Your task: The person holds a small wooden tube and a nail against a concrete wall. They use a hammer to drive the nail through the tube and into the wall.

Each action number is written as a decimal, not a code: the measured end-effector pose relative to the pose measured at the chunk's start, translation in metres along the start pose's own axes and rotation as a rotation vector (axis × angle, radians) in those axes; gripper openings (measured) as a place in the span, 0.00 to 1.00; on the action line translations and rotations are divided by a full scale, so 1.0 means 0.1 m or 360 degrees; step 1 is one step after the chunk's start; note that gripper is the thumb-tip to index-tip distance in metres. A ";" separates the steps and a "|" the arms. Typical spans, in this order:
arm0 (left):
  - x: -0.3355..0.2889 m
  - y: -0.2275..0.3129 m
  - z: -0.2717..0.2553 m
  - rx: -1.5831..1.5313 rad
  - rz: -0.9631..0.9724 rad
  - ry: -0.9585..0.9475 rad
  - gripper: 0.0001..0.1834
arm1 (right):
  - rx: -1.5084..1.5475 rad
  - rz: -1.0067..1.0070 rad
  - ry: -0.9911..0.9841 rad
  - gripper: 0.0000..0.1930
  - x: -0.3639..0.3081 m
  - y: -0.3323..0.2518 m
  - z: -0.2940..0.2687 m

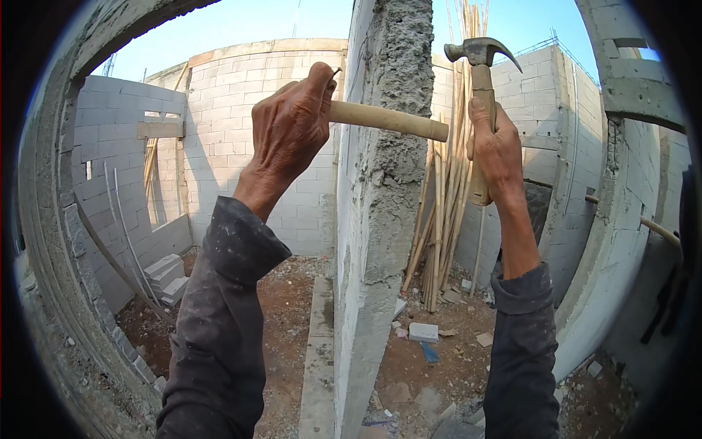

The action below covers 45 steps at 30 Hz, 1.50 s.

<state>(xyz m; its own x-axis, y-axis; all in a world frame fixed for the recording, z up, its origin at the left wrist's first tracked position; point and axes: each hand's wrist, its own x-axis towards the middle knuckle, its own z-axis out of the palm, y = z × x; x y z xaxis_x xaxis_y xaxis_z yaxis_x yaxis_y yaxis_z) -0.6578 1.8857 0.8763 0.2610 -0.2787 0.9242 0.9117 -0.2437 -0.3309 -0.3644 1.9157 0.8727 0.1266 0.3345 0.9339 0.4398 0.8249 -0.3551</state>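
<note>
My right hand [497, 146] is closed round the wooden handle of a claw hammer [484, 57], its thumb along the shaft. The hammer stands upright, with the metal head on top and the curved claw to the right. My left hand [292, 121] is raised and closed on a short round wooden stick [387, 121], which sticks out to the right across the rough end of a wall [395, 183]. A small dark bent nail [336, 72] shows at the top of that hand by the thumb. Whether the stick touches the wall cannot be told.
Long bamboo poles [446, 212] lean behind the wall end. White blocks are stacked [167, 278] at the left, and a single white block [423, 332] lies on the rubble-strewn ground. Block walls [256, 146] surround the space. A concrete-framed opening [51, 219] curves at the left.
</note>
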 end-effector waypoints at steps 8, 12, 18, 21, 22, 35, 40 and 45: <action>-1.01 -0.57 -1.13 0.0424 -0.0490 0.0383 0.07 | -0.0368 0.0081 -0.0618 0.24 -0.10 -0.31 -0.23; -1.15 -0.67 -1.37 0.0479 -0.0645 0.0425 0.05 | -0.0285 -0.0350 0.0087 0.23 -0.21 -0.24 -0.13; -1.24 -0.76 -1.45 0.0492 -0.0710 0.0380 0.06 | -0.0967 -0.0252 -0.0390 0.22 -0.17 -0.37 -0.20; -1.23 -0.75 -1.36 0.0406 -0.0736 0.0399 0.06 | -0.0805 -0.0233 -0.0242 0.22 -0.24 -0.49 -0.14; -1.23 -0.77 -1.33 0.0379 -0.0724 0.0395 0.07 | -0.0854 -0.0360 -0.0094 0.21 -0.28 -0.44 -0.05; -1.33 -0.91 -1.02 0.0015 -0.0866 0.0335 0.06 | -0.2063 -0.0654 -0.0118 0.13 -0.49 -0.65 0.13; -1.26 -0.95 -1.05 -0.0050 -0.0891 0.0367 0.05 | -0.1753 -0.0602 0.0273 0.13 -0.58 -0.90 0.12; -1.13 -0.78 -0.73 -0.0181 -0.0896 0.0397 0.10 | -0.1809 -0.0695 0.0148 0.14 -0.50 -0.64 0.01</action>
<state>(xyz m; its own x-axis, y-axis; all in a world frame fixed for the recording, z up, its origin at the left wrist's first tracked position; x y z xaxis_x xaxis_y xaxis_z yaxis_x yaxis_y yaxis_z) -0.7815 1.8687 0.7834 -0.3441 -0.2842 0.8949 0.8448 -0.5097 0.1629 -0.4000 1.8470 0.8481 -0.1839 0.0565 0.9813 0.9824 -0.0239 0.1855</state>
